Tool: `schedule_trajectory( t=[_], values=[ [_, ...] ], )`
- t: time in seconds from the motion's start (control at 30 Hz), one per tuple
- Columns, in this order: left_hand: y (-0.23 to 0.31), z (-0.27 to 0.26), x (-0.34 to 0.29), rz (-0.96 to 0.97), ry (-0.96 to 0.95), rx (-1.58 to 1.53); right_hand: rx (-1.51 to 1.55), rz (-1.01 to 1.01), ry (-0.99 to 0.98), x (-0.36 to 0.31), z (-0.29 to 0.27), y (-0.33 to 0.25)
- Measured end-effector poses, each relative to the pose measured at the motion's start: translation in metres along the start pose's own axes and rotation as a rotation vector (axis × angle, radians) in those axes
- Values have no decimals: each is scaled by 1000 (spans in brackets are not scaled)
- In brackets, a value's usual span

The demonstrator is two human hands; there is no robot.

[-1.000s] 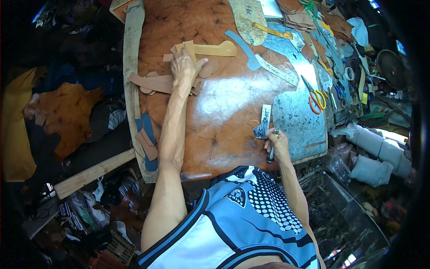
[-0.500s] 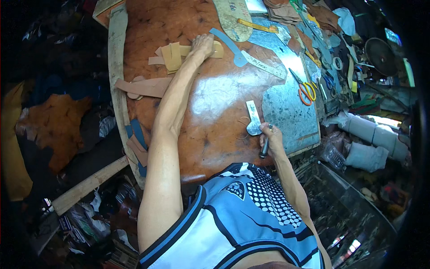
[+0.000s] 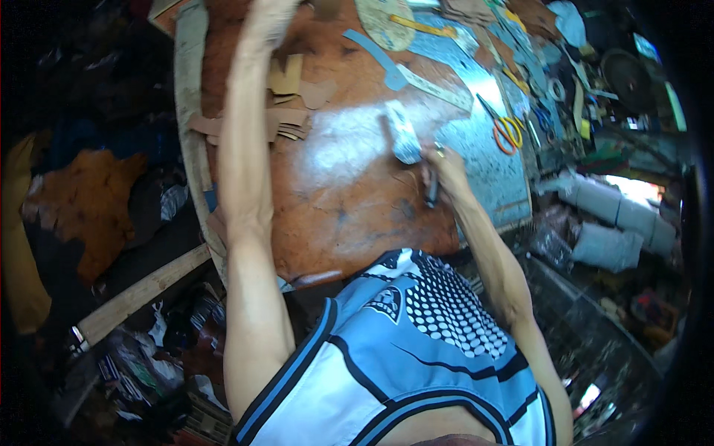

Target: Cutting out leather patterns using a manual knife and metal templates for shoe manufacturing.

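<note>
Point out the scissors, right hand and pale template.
Scissors (image 3: 496, 119): head view, where blades meet handles.
Right hand (image 3: 449, 172): head view, back of the hand.
Pale template (image 3: 402, 134): head view, middle of its face.

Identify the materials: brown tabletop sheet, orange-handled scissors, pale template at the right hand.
Brown sheet: likely leather, smooth and glossy, given its mottling and bright reflections.
Scissors: handles probably smooth plastic, by their even orange and yellow.
Template: its pale shine suggests plastic or metal; blur leaves it open.
</note>
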State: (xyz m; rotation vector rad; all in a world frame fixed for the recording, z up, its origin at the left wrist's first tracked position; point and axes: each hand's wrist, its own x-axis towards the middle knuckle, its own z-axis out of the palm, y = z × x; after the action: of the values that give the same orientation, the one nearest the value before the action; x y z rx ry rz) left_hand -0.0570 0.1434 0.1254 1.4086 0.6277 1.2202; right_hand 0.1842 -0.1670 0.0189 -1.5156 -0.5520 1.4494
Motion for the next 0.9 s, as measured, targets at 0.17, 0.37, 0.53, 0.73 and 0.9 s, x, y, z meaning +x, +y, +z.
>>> schedule_trajectory(
  t=[0.17,0.37,0.53,0.73,0.9],
  values=[
    [65,32,-68,-32,-304,58,-608,-158,-11,9,37,-12],
    [17,102,-149,-226,-684,313,-10,21,-133,-31,-9,-42],
    [-32,209,-190,-94,-977,538,-333,-89,-28,-81,-60,-27],
    [-76,276,-232,192,-682,859,-273,29,353,-80,-135,8],
    [-97,263,-305,-31,-565,1006,-456,147,304,-73,-160,14]
  ],
)
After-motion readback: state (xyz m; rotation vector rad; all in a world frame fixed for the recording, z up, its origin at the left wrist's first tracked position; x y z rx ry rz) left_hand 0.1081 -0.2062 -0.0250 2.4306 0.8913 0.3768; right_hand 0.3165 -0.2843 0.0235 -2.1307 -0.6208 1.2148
